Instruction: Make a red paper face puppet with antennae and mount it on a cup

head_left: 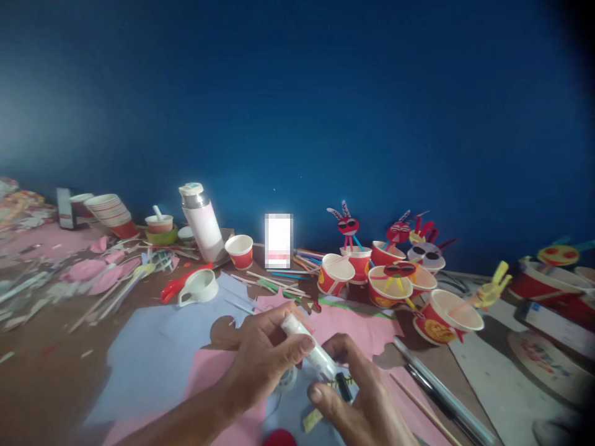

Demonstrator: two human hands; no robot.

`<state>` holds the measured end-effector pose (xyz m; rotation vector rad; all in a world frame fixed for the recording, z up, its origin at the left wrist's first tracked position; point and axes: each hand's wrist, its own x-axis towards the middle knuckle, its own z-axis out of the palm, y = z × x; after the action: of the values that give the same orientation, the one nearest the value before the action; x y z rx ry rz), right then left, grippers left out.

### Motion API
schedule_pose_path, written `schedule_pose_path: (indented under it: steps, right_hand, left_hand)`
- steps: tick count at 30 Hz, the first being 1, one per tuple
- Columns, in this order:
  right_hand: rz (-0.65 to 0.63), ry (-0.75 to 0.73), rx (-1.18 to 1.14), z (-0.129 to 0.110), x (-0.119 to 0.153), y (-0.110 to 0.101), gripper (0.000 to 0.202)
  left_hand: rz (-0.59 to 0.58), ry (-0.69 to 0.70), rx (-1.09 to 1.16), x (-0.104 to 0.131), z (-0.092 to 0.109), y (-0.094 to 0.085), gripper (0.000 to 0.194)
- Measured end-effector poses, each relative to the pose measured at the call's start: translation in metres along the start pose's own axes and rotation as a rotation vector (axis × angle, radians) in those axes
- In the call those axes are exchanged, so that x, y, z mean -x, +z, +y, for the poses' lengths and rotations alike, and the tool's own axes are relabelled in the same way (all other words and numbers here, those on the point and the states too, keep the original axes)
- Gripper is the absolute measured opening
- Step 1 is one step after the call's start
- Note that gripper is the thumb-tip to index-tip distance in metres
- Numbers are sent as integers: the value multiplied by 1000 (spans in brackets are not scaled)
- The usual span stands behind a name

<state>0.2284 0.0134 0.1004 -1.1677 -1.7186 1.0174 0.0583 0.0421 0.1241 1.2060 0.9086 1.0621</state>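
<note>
My left hand [272, 350] is wrapped round a white glue stick [312, 352], thumb pressed along its side. The stick slants down to the right, its lower end near my right hand [360, 390]. The right thumb and fingers are apart and curved about that end; contact is unclear. Just below the stick's end is a dark, narrow piece [344, 388], partly behind my right hand. Under both hands lie pink paper [209, 378] and blue paper [149, 347]. A small yellowish strip [312, 420] and a red round piece [279, 438] lie close by.
Red-and-white paper cups [449, 319] with paper figures stand at right. A flask [204, 229], a white cup [199, 288] and red-handled scissors [179, 285] are at left. Sticks [279, 282] and paper scraps [88, 271] lie about. A clear tube [441, 384] is at right.
</note>
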Motion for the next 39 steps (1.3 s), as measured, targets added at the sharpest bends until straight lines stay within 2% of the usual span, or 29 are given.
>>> schedule_pose_path:
  steps: [3,5,6,10,12,15,17,19,24,27,31,35,39]
  right_hand:
    - [-281,119,-222,-3,-3,-1,55]
    - [-308,85,-174,-4,-5,-2,59]
    - [-248,16,-74,-4,-5,-2,53]
    - [177,-458,520,1,-5,-1,25]
    - [247,-561,645,4,-5,-2,22]
    - [211,-517,656,9,-4,-2,21]
    - [154,-490,660,12,-3,-2,21]
    - [100,-488,672,14,-2,0,16]
    - [-50,-503,775,20,3,9,4]
    - [-145,-496,807,20,6,13,5]
    - [-176,-489,805,19,8,15,7]
    - [-194,-478,788,23,7,15,5]
    - [-303,-468,786,23,8,16,10]
  left_hand:
    - [-35,-7,36,1,0,3,35]
    - [-20,10,12,3,1,5,34]
    - [3,19,-13,3,2,6,34]
    - [93,22,-43,4,8,1,35]
    - [179,67,-44,4,13,-12,34]
    - [277,174,-274,9,15,-40,26]
    - [322,204,-550,16,9,-57,21]
    - [338,173,-782,23,-2,-71,18]
    - [396,137,-918,26,-33,-93,10]
    - [414,111,-969,23,-45,-100,9]
    - [418,78,-999,23,-55,-103,8]
    - [405,81,-1008,24,-59,-102,13]
    - [399,80,-1012,22,-60,-102,24]
